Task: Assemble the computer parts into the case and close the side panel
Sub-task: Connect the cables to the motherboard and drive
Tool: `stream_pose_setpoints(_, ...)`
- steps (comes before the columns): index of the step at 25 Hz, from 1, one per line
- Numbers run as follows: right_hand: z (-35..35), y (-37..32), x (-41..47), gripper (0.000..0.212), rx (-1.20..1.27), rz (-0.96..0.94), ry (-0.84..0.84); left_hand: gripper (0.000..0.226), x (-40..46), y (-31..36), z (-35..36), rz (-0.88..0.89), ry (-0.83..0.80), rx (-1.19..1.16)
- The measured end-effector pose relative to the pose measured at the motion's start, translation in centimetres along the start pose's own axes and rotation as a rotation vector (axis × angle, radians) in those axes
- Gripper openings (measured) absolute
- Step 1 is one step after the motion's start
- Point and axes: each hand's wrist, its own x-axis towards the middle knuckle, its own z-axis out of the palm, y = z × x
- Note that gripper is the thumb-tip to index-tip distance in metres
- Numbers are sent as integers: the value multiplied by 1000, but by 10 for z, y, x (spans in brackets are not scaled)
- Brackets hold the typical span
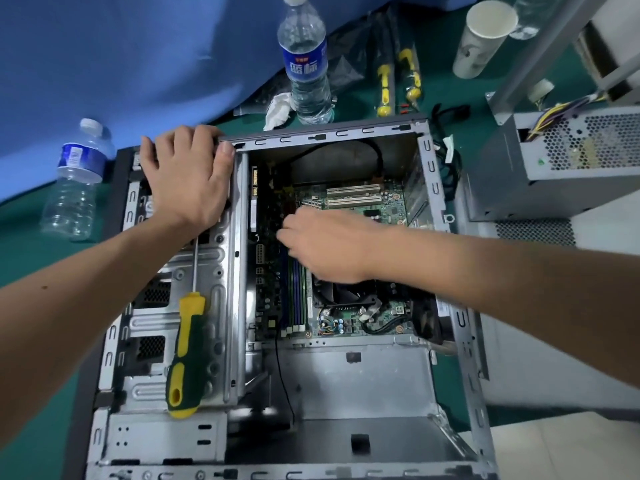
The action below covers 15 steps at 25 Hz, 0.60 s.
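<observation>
Two hands: both at the open case [465, 344], which lies on its side on a green table [20, 258].
Screwdriver [185, 355]: nearest; yellow and green handle, lying on the case's metal drive bay [156, 341], shaft pointing away toward the left hand.
Motherboard [367, 202]: green board on the case floor; blue and black RAM slots [294, 299] run along its left part, white slots [353, 197] at the far end, black cooler [346, 296] under the right wrist.
Right hand [325, 247]: reaches down inside the case, fingers curled over the board near the RAM slots; what they pinch, if anything, cannot be told.
Left hand [187, 178]: fingers spread flat, pressing on the case's far left corner, holding nothing.
PSU [561, 161]: grey box with perforated side and yellow wires, on the table right of the case.
Small bottle [74, 181]: left of the case, tilted, blue label unreadable.
Tall bottle [306, 60]: upright beyond the case, blue label with white Chinese characters.
Packaged screwdrivers [398, 81]: yellow handles, beside the tall bottle.
Paper cup [485, 38]: white, far right.
</observation>
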Motion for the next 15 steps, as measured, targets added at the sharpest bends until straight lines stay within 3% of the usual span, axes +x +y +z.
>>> stream_pose_setpoints(4,16,2,49,44,-74,113,-112,39,-1,-2,0,0,9,4)
stream_pose_setpoints(15,31,11,74,51,-82,275,-168,39,-1,-2,1,5,15,-11)
